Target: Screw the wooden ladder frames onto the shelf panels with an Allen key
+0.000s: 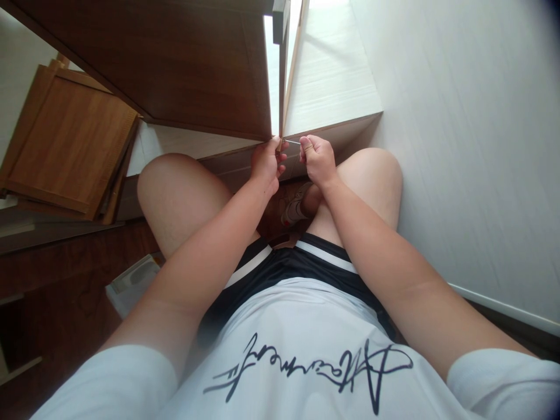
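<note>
My right hand (318, 158) is closed around a thin metal rod (292, 142), its handle end hidden in the fist. The rod points left, and its tip meets the near lower end of a narrow wooden strip (283, 76). My left hand (266, 163) pinches that same end between thumb and fingers. Left of the strip a large brown wooden panel (210, 70) leans at a slant, its lower corner close to my left hand. Whether a screw sits at the rod's tip is too small to tell.
Stacked wooden panels (65, 140) lie at the left. Beneath the work is a pale ledge (332, 87), and a pale flat surface (464, 146) rises on the right. My bent knees flank my hands. A clear-looking box (135, 280) rests on the dark wood floor (65, 286).
</note>
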Demonstrator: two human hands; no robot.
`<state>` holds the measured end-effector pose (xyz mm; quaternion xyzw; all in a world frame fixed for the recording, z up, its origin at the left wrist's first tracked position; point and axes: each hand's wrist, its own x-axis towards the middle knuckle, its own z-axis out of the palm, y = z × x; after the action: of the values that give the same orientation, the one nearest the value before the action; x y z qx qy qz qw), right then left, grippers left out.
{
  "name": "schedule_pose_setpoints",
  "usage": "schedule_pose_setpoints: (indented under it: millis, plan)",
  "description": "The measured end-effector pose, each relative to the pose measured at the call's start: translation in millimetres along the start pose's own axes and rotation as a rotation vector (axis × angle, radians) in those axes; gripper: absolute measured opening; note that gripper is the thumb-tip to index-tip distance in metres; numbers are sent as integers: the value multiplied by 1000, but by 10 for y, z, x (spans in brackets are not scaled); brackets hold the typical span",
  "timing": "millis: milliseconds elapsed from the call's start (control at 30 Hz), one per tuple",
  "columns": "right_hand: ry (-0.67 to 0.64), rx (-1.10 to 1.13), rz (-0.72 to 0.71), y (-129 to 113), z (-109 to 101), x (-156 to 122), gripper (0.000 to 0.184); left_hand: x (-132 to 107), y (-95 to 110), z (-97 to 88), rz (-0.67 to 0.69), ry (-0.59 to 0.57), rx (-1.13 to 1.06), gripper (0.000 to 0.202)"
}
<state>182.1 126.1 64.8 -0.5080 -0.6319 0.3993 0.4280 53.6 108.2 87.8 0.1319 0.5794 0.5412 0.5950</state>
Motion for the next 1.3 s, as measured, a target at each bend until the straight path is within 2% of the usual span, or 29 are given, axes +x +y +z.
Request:
schedule_pose_setpoints:
  millis: [167, 467, 633, 833, 1133, 1300]
  plan:
    - [0, 83, 87, -33, 23, 15, 55, 7, -5, -2, -7, 8, 10, 19]
    - [-127, 408, 494, -33, 48, 51, 56, 2, 4, -1, -14, 12, -12, 22]
    - [-165, 525, 580, -49, 20, 53, 55, 29, -19, -10, -7, 15, 5, 23]
    - [-133, 471, 538, -77, 22, 52, 55, 18, -18, -3, -6, 29, 49, 22]
    - [-40, 219, 221, -33, 48, 38, 57, 16, -16, -10, 6, -15, 3, 16]
    - [-10, 167, 176, -10, 14, 50, 57, 4, -21, -12, 4, -23, 16, 19]
